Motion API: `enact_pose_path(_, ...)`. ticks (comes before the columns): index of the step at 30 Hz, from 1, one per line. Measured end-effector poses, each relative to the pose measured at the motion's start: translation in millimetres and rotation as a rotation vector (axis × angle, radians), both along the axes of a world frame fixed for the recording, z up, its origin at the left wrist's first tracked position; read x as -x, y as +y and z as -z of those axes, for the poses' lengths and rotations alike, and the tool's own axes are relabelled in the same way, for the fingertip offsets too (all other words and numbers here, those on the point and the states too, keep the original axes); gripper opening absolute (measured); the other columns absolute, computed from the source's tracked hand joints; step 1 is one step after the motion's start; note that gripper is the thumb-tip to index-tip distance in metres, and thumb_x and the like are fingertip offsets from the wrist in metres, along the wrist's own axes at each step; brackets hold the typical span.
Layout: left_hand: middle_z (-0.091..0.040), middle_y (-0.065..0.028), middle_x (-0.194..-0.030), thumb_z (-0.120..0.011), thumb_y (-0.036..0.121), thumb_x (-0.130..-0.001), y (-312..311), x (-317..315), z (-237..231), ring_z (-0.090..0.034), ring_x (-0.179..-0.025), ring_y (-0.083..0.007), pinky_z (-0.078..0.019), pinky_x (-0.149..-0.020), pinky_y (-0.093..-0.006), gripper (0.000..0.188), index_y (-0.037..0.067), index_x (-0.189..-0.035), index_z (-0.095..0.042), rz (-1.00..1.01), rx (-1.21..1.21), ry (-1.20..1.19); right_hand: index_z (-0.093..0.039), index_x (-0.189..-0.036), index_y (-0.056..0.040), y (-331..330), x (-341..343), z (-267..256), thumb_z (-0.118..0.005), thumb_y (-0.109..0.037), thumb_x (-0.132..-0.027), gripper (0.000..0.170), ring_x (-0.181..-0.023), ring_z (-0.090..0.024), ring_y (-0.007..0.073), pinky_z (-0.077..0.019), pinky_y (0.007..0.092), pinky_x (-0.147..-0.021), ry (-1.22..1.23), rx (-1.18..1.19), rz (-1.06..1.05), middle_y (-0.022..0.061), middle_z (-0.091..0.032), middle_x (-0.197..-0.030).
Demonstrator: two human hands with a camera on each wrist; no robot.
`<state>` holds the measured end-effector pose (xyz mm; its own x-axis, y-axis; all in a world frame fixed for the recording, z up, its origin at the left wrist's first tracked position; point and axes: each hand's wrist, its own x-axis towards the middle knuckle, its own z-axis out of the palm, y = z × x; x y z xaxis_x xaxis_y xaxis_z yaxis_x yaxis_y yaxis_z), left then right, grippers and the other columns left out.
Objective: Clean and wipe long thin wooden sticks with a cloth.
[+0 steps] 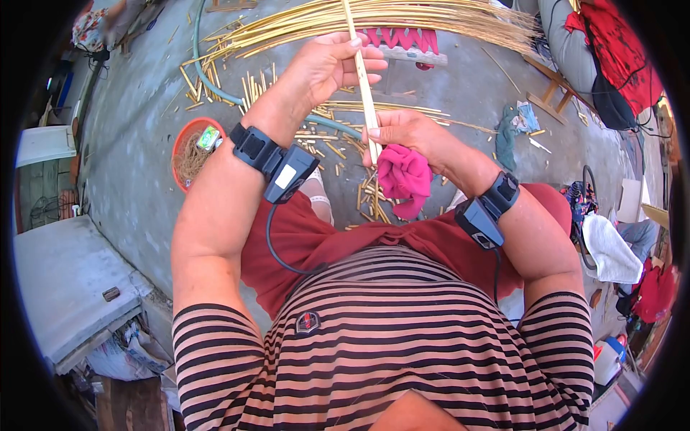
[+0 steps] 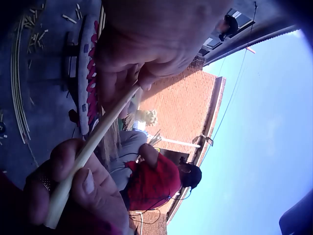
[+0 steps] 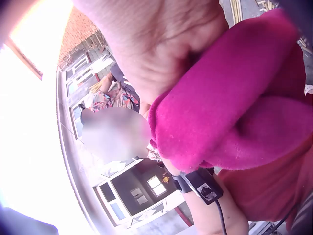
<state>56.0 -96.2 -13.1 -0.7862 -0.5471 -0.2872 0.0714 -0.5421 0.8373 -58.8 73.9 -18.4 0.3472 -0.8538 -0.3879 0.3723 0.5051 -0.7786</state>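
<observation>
A long pale-yellow stalk (image 1: 365, 86) slants up and away in front of my body in the head view. My left hand (image 1: 332, 68) pinches it partway up, thumb against the stalk and the other fingers stretched behind it. Near its lower end, my right hand (image 1: 417, 135) grips it between thumb and fingers. A bright pink cloth (image 1: 404, 179) hangs bunched below the right hand and fills much of the right wrist view. The left wrist view shows the stalk (image 2: 93, 144) running between both hands, its thick end near the right fingers.
A sheaf of long stalks (image 1: 287, 29) lies across the far side, before a pink-trimmed bench (image 1: 413, 56). Cut pieces (image 1: 334, 149) litter the concrete. An orange basin (image 1: 180, 156) and a hose (image 1: 198, 54) lie to the left. Another person in red (image 2: 156, 181) sits nearby.
</observation>
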Motion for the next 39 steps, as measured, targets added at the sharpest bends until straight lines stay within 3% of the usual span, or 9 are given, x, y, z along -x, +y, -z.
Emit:
enact_pose_path(8, -0.060, -0.0221, -0.102, -0.046, 0.005, -0.091, -6, 0, -3, -0.063, -0.093, -0.0316, -0.0551, -0.079, -0.0422, 0.022, -0.006, -0.110, -0.048, -0.083, 0.064, -0.100, -0.055, -0.114, -0.0013, 1, 1, -9, -0.047, -0.022, -0.094, 0.029, -0.077, -0.059, 0.0112, -0.0484, 0.0234, -0.069, 0.020, 0.067, -0.063, 0.0149, -0.066, -0.091)
enact_pose_path(14, -0.059, -0.0248, -0.097, -0.045, -0.001, -0.088, -10, -2, 2, -0.064, -0.088, -0.0339, -0.0578, -0.071, -0.0437, 0.014, -0.008, -0.100, -0.048, -0.157, 0.071, -0.064, -0.056, -0.107, -0.0005, 2, 2, -14, -0.049, -0.018, -0.092, 0.024, -0.076, -0.058, 0.0112, -0.0482, 0.0232, -0.070, -0.005, 0.036, -0.094, 0.0117, -0.065, -0.091)
enact_pose_path(17, -0.060, -0.0215, -0.101, -0.048, 0.004, -0.089, -11, -2, 2, -0.063, -0.093, -0.0302, -0.0558, -0.077, -0.0427, 0.016, -0.004, -0.103, -0.049, -0.117, 0.147, 0.012, -0.057, -0.101, -0.0012, 0, 1, 24, -0.051, -0.017, -0.092, 0.020, -0.075, -0.058, 0.0120, -0.0483, 0.0252, -0.067, 0.020, 0.074, -0.017, 0.0085, -0.064, -0.089)
enact_pose_path(19, -0.061, -0.0196, -0.100, -0.050, 0.004, -0.088, -1, -1, -15, -0.063, -0.092, -0.0286, -0.0561, -0.076, -0.0407, 0.015, -0.002, -0.102, -0.050, -0.129, 0.174, 0.055, -0.057, -0.099, -0.0014, 1, 0, 45, -0.053, -0.017, -0.090, 0.018, -0.070, -0.059, 0.0164, -0.0483, 0.0294, -0.064, 0.375, 0.310, 0.025, 0.0091, -0.062, -0.079)
enact_pose_path(21, -0.061, -0.0179, -0.100, -0.051, 0.003, -0.088, 10, 0, -23, -0.064, -0.092, -0.0272, -0.0559, -0.077, -0.0389, 0.017, -0.001, -0.104, -0.051, -0.099, 0.213, 0.077, -0.055, -0.100, -0.0017, 1, 1, 25, -0.053, -0.019, -0.089, 0.021, -0.070, -0.062, 0.0271, -0.0487, 0.0375, -0.064, 0.926, 0.344, -0.082, 0.0158, -0.062, -0.076)
enact_pose_path(23, -0.061, -0.0161, -0.100, -0.050, 0.003, -0.088, 24, 1, -29, -0.064, -0.091, -0.0257, -0.0549, -0.079, -0.0372, 0.019, -0.001, -0.107, -0.051, -0.078, 0.242, 0.067, -0.054, -0.097, -0.0004, 4, 2, 26, -0.055, -0.021, -0.086, 0.023, -0.075, -0.061, 0.0371, -0.0483, 0.0439, -0.066, 1.239, 0.377, -0.168, 0.0225, -0.062, -0.076)
enact_pose_path(26, -0.062, -0.0138, -0.098, -0.050, 0.002, -0.089, 39, 0, -34, -0.064, -0.091, -0.0240, -0.0535, -0.081, -0.0354, 0.020, -0.002, -0.108, -0.052, -0.063, 0.257, 0.070, -0.052, -0.091, 0.0027, 8, 2, 11, -0.054, -0.022, -0.086, 0.026, -0.079, -0.059, 0.0423, -0.0462, 0.0480, -0.070, 1.314, 0.275, -0.259, 0.0258, -0.061, -0.082)
enact_pose_path(34, -0.063, -0.0118, -0.094, -0.052, 0.004, -0.088, 51, 0, -33, -0.064, -0.087, -0.0213, -0.0533, -0.079, -0.0340, 0.020, -0.001, -0.107, -0.053, 0.007, 0.356, 0.028, -0.050, -0.100, 0.0019, 16, 0, 15, -0.056, -0.022, -0.084, 0.029, -0.077, -0.060, 0.0415, -0.0473, 0.0472, -0.068, 1.274, 0.318, -0.223, 0.0248, -0.061, -0.078)
enact_pose_path(39, -0.064, -0.0133, -0.090, -0.054, 0.005, -0.088, 23, -26, -90, -0.065, -0.083, -0.0248, -0.0545, -0.077, -0.0382, 0.015, -0.001, -0.101, -0.055, -0.268, 0.487, 0.287, -0.052, -0.102, 0.0008, 13, 1, 21, -0.056, -0.020, -0.085, 0.027, -0.078, -0.059, 0.0404, -0.0475, 0.0446, -0.068, 1.172, 0.374, -0.140, 0.0253, -0.061, -0.079)
